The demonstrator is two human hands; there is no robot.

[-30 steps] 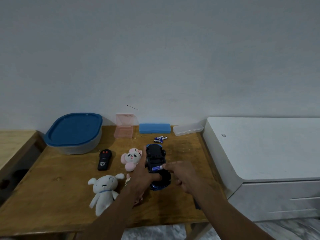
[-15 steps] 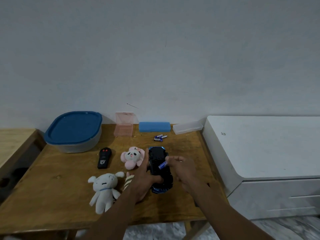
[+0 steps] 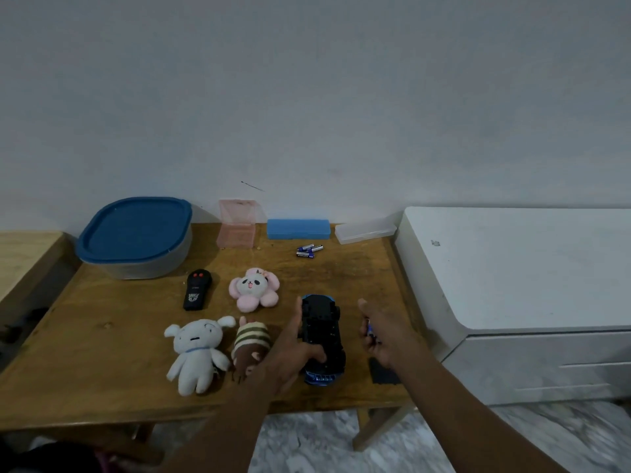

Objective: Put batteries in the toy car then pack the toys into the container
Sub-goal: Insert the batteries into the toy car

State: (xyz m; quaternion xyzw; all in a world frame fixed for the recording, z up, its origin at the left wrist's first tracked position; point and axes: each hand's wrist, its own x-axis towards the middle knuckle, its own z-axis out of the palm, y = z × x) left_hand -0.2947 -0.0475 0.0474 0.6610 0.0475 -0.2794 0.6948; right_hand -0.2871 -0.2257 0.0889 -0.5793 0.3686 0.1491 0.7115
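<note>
Two hands meet over the wooden surface (image 3: pixel 102 336): the left hand (image 3: pixel 293 353) grips the upturned black plastic toy car (image 3: pixel 321 322), and the right hand (image 3: pixel 382 336) pinches a small cylindrical battery (image 3: pixel 368 331) just beside it. Behind, the rounded container (image 3: pixel 136 237) sits under a blue lid, contents hidden.

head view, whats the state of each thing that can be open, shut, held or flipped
toy car, upside down, held by the left hand
battery, pinched in the right hand
container, lid on
pink box, lid up, open
blue case, closed
clear case, closed
</note>
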